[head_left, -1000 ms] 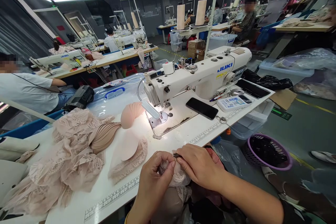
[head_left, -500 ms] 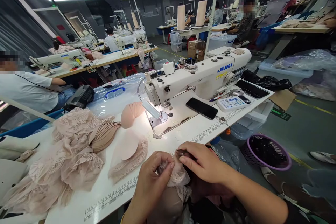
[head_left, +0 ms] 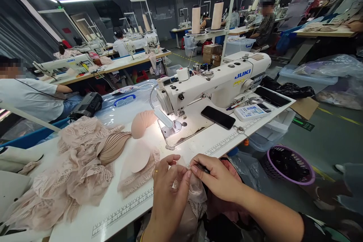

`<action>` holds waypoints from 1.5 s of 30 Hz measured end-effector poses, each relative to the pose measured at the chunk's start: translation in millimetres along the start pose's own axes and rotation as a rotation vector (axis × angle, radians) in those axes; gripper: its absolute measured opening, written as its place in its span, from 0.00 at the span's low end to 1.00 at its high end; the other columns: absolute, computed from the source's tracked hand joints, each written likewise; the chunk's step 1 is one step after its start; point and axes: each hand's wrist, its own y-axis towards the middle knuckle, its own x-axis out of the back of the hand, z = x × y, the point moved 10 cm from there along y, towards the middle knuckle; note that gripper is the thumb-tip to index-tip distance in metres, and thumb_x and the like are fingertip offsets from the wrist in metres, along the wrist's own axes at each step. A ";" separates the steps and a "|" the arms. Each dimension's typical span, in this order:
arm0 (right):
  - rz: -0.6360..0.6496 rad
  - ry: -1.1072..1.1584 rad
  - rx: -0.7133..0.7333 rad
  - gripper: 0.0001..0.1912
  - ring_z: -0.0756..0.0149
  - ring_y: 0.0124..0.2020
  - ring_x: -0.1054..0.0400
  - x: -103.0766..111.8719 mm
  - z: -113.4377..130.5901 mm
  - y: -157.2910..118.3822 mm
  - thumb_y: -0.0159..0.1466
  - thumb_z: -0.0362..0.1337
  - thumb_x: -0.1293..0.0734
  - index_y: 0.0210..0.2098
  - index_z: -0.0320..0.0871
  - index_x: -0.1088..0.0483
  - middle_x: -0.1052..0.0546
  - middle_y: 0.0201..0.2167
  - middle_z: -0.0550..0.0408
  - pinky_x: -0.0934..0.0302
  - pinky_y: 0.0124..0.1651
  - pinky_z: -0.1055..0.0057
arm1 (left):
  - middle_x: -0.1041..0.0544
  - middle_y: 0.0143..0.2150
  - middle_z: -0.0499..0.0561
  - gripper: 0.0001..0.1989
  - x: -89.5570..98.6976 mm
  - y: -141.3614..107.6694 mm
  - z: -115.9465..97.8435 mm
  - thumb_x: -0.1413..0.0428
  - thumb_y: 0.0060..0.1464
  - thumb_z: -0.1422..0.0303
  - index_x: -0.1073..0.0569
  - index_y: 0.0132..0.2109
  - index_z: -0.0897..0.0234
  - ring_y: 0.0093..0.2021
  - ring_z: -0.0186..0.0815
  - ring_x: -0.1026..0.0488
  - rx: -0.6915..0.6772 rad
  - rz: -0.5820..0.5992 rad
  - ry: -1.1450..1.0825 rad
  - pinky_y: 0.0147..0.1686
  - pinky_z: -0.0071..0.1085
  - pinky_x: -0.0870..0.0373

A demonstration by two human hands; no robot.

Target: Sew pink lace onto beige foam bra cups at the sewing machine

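Note:
My left hand (head_left: 171, 187) is closed, thumb and fingers pinching the edge of a sheer beige lace garment piece (head_left: 197, 189) above my lap, at the table's front edge. Close against it, my right hand (head_left: 217, 176) is closed around small dark thread snips (head_left: 202, 167), its fingertips at the same edge of fabric. Part of the piece hangs below both hands and is hidden by them. On the table to the left lie a beige piece with a lace border (head_left: 138, 176), a fanned stack of cups (head_left: 113, 146) and a pinkish pile of cups (head_left: 140, 124).
A white sewing machine (head_left: 215, 79) stands behind my hands, its needle area lit. A phone (head_left: 218, 117), a white box (head_left: 249, 112) and a key ring (head_left: 240, 130) lie right of it. Heaped lace fabric (head_left: 73, 174) covers the table's left. A purple basket (head_left: 312, 174) stands on the floor.
My left hand has turned and risen slightly, its fingers lifting. The dark snips show more in my right hand, which stays by the fabric edge. At far right, a person's legs have shifted.

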 end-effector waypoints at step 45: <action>-0.195 -0.873 0.519 0.12 0.58 0.33 0.38 -4.5 49.1 -22.1 0.77 0.33 0.43 0.52 0.38 0.30 0.26 0.31 0.51 0.48 0.35 0.63 | 0.17 0.39 0.47 0.10 -13.0 -6.4 32.9 0.39 0.62 0.58 0.21 0.42 0.58 0.39 0.38 0.21 0.296 0.117 -0.318 0.40 0.31 0.25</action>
